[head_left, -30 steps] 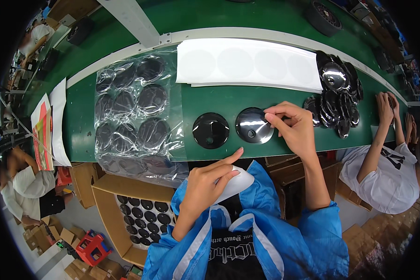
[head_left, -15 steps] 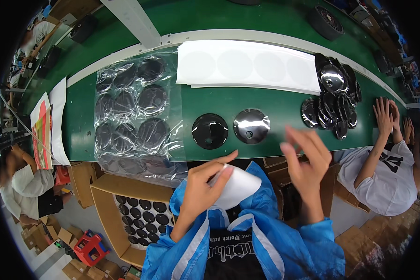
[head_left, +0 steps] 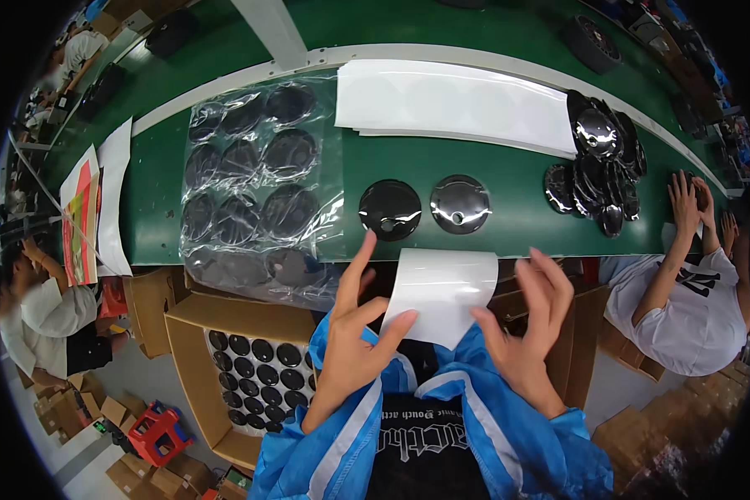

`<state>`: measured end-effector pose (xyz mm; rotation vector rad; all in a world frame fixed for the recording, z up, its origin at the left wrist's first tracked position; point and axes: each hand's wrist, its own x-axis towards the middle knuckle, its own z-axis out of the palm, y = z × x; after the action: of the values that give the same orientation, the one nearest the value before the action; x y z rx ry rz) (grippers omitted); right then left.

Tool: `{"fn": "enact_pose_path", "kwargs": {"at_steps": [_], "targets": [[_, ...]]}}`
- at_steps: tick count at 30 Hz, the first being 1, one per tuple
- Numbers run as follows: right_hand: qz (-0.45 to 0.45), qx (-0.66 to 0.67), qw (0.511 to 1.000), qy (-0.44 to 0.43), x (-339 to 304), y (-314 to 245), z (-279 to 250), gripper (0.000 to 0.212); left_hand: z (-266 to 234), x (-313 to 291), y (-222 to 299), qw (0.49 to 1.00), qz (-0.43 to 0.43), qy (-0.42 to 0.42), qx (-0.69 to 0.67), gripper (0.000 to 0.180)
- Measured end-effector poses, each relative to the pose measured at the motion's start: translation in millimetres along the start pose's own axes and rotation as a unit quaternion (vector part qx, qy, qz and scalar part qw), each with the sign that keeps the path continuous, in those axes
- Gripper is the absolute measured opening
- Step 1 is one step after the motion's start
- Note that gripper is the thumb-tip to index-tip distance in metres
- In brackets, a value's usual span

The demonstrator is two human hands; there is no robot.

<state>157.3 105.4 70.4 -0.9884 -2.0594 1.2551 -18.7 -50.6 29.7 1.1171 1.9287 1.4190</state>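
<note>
A: Item — white sheet point(head_left: 440, 293), at desk point(head_left: 508, 229) edge, pinched by left hand point(head_left: 352, 350); right hand point(head_left: 532, 329) open, just beside.

B: Risk — one-sided grip; sheet may sag, crease, or slip toward discs point(head_left: 425, 207).

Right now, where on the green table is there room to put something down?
Bare green table lies in front of the two black discs, and between the shiny disc and the disc pile. The plastic bag of discs and white sheets crowd the rest.
</note>
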Motion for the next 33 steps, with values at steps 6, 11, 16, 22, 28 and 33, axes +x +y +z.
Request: {"fn": "enact_pose_path", "kwargs": {"at_steps": [6,11,16,22,28,33], "targets": [[-0.332,-0.092,0.923,-0.170,15.6,8.9,19.7,0.037,-12.4,1.1,7.5,0.995,0.098,-0.023,0.016,0.017],[-0.292,-0.078,0.931,-0.205,25.0,2.4,20.2,0.032,-10.6,-4.0,2.9,0.995,0.046,-0.063,-0.057,0.013],[-0.404,-0.179,0.887,-0.133,29.1,8.7,25.2,0.029,-6.8,-1.8,0.4,0.994,-0.014,-0.028,-0.109,0.014],[-0.427,-0.153,0.878,-0.151,32.0,-3.0,14.1,0.015,-12.5,-1.6,-25.0,0.971,-0.158,0.068,-0.165,0.013],[-0.056,0.144,0.977,-0.145,71.4,-22.0,14.0,0.005,-22.0,12.0,-27.0,1.000,0.002,0.000,0.001,0.012],[0.100,0.184,0.967,-0.143,113.1,26.1,56.1,0.005,4.6,7.4,-31.3,0.999,-0.009,-0.036,-0.021,0.015]]}}
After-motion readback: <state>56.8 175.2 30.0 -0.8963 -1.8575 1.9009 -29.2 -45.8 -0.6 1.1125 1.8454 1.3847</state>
